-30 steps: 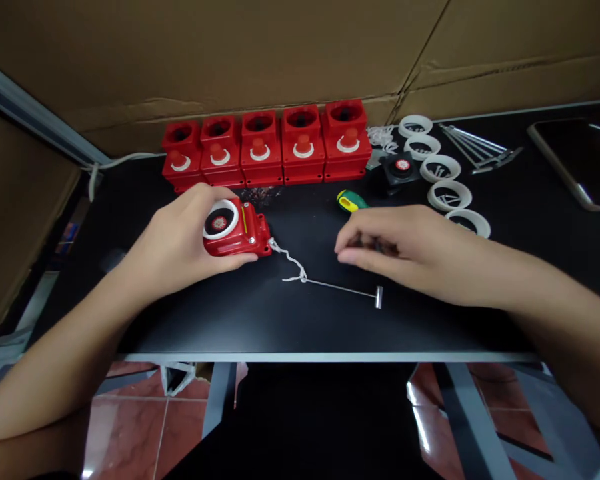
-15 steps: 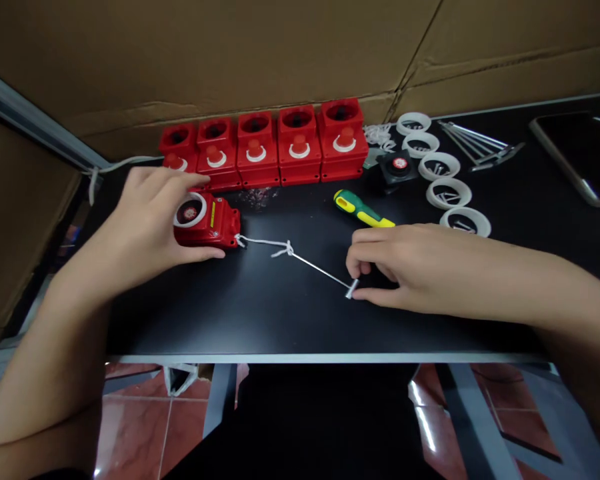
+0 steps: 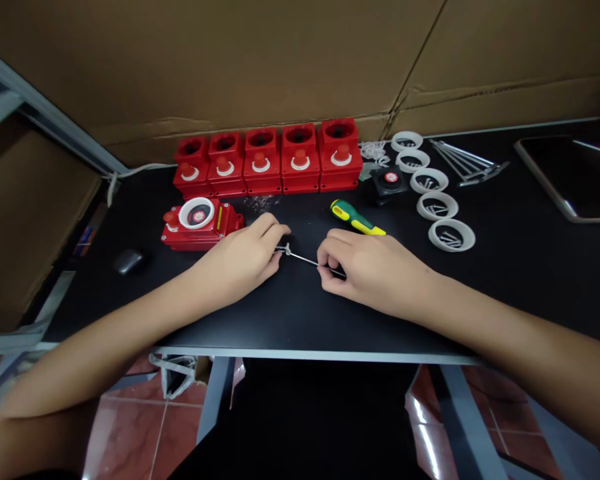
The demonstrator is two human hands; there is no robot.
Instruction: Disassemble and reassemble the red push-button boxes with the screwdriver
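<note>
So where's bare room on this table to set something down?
In front, bounded by left hand, right hand and the table's front edge; also between white rings, dark-screened device and metal rods. It's crowded along the back, with red boxes and white cord.

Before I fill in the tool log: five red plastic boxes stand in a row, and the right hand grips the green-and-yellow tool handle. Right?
No: the head view shows the right hand gripping the thin metal rod. The rest stands.
</note>
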